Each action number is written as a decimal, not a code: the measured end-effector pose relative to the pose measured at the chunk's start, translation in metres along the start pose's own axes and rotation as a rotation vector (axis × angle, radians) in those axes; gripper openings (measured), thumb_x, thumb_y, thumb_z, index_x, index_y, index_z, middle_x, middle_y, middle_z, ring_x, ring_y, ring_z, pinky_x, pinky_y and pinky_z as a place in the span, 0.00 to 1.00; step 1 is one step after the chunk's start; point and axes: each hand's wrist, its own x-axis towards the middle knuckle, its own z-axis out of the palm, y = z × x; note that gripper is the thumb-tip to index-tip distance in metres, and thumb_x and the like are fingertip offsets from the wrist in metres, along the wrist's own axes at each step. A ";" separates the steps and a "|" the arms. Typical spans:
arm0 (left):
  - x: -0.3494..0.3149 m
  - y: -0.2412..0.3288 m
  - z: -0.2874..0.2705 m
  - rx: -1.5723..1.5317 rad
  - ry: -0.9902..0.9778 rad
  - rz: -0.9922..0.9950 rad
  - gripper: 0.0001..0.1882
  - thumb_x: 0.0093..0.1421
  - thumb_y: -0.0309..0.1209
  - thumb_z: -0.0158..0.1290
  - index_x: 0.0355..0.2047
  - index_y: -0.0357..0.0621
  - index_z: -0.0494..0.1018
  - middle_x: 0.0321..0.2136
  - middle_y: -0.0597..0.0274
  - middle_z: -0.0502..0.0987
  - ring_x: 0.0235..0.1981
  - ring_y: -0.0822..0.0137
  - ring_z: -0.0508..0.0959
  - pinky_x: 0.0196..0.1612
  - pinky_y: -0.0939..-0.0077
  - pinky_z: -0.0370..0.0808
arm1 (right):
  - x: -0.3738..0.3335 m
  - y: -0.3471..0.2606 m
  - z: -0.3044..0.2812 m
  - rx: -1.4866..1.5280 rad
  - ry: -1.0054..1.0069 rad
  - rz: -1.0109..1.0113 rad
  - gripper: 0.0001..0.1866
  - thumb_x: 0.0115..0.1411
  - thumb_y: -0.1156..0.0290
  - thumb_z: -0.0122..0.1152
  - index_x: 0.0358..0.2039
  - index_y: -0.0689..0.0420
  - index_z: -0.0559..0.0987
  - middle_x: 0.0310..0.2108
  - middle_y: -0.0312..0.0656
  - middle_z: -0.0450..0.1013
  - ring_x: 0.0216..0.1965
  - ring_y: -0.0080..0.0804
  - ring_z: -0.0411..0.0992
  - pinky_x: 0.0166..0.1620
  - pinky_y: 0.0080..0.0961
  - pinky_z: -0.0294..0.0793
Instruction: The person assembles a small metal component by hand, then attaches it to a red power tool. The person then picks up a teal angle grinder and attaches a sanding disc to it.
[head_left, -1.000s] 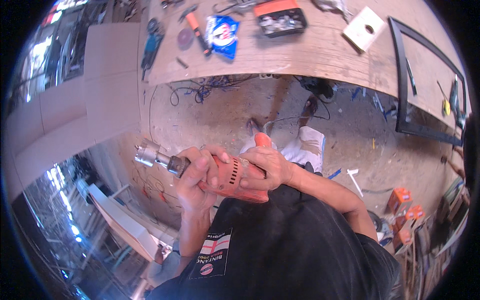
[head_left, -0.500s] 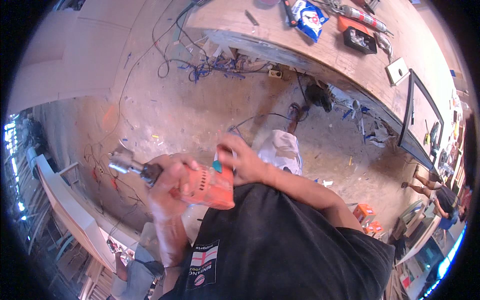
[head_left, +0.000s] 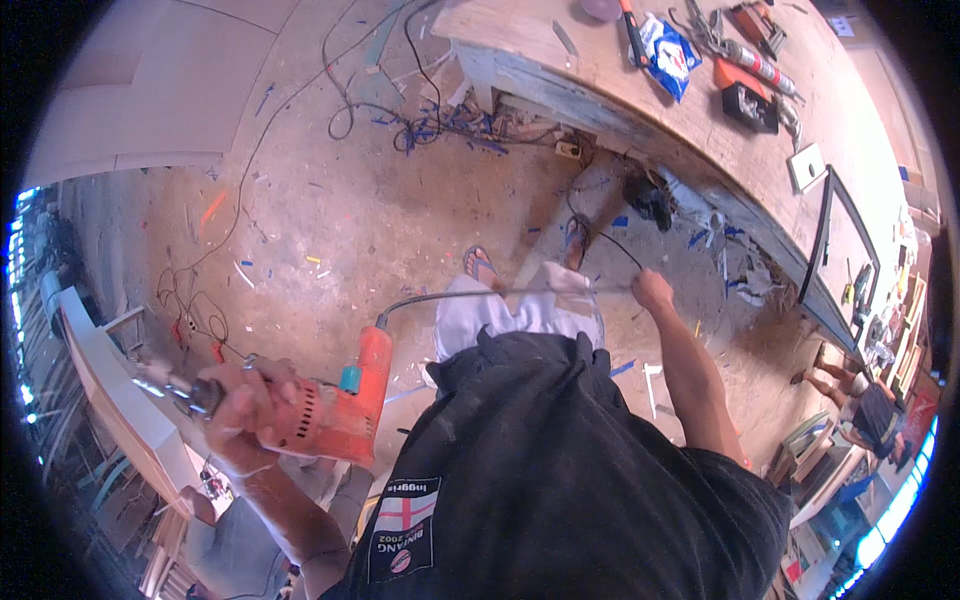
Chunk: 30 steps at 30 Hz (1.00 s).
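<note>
My left hand [head_left: 240, 405] is wrapped round the front of an orange power drill [head_left: 340, 420], just behind its metal chuck. The drill lies sideways at the lower left, chuck to the left. Its handle, with a teal trigger, points away from me. From the handle's end a dark power cord [head_left: 470, 294] runs to the right, stretched nearly straight across my lap. My right hand [head_left: 653, 290] is closed round that cord at arm's length, and the cord goes on from it toward the bench.
A long wooden workbench [head_left: 560, 70] crosses the upper right, bearing a blue packet [head_left: 670, 55], a caulking gun [head_left: 760, 68] and a black frame [head_left: 822, 240]. Loose cables [head_left: 405, 120] and scraps litter the floor. Other people are at lower left and far right.
My right hand has left the drill's handle and moved right, drawing the cord out straight. My left hand has carried the drill to the left and slightly down.
</note>
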 end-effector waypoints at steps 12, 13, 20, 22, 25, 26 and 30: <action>0.064 -0.097 0.060 -0.212 -0.057 -0.246 0.09 0.60 0.24 0.56 0.22 0.37 0.74 0.15 0.61 0.73 0.24 0.66 0.78 0.30 0.72 0.72 | -0.059 0.110 0.046 0.090 -0.083 -0.156 0.19 0.62 0.57 0.55 0.41 0.58 0.84 0.43 0.55 0.80 0.48 0.56 0.77 0.49 0.48 0.77; 0.064 -0.107 0.069 -0.217 -0.053 -0.302 0.09 0.60 0.24 0.56 0.23 0.37 0.74 0.16 0.61 0.74 0.23 0.68 0.77 0.30 0.73 0.72 | -0.053 0.083 0.024 0.190 -0.026 -0.167 0.19 0.63 0.56 0.55 0.42 0.58 0.84 0.43 0.55 0.80 0.49 0.57 0.77 0.49 0.49 0.77; 0.085 -0.247 0.138 -0.146 0.169 -0.291 0.09 0.62 0.23 0.58 0.23 0.38 0.74 0.18 0.63 0.74 0.20 0.73 0.74 0.28 0.76 0.70 | 0.056 -0.057 -0.049 0.442 0.125 -0.310 0.22 0.62 0.53 0.60 0.43 0.60 0.84 0.39 0.57 0.80 0.44 0.55 0.79 0.47 0.43 0.77; 0.109 -0.279 0.156 -0.236 0.214 -0.263 0.13 0.62 0.20 0.57 0.20 0.40 0.69 0.22 0.62 0.75 0.21 0.74 0.74 0.26 0.75 0.70 | 0.134 -0.090 -0.039 0.384 0.131 -0.371 0.21 0.61 0.54 0.62 0.43 0.60 0.84 0.39 0.56 0.80 0.44 0.54 0.79 0.48 0.41 0.77; 0.126 -0.374 0.161 -0.238 0.274 -0.201 0.15 0.62 0.18 0.57 0.20 0.41 0.66 0.28 0.59 0.77 0.22 0.75 0.74 0.26 0.76 0.70 | 0.236 -0.106 -0.006 0.200 0.109 -0.338 0.20 0.60 0.55 0.64 0.42 0.59 0.85 0.39 0.55 0.81 0.44 0.53 0.79 0.48 0.39 0.77; 0.139 -0.401 0.161 -0.261 0.300 -0.211 0.15 0.62 0.18 0.58 0.21 0.41 0.66 0.29 0.59 0.77 0.22 0.75 0.74 0.26 0.77 0.70 | 0.278 -0.119 -0.003 0.119 0.118 -0.325 0.20 0.59 0.56 0.65 0.42 0.59 0.85 0.39 0.54 0.81 0.44 0.53 0.79 0.48 0.38 0.77; 0.172 -0.493 0.157 -0.285 0.415 -0.246 0.15 0.62 0.19 0.59 0.22 0.40 0.66 0.30 0.58 0.78 0.24 0.74 0.74 0.27 0.77 0.70 | 0.419 -0.137 0.024 0.077 0.258 -0.425 0.16 0.59 0.60 0.67 0.41 0.59 0.85 0.42 0.52 0.81 0.45 0.49 0.79 0.49 0.37 0.76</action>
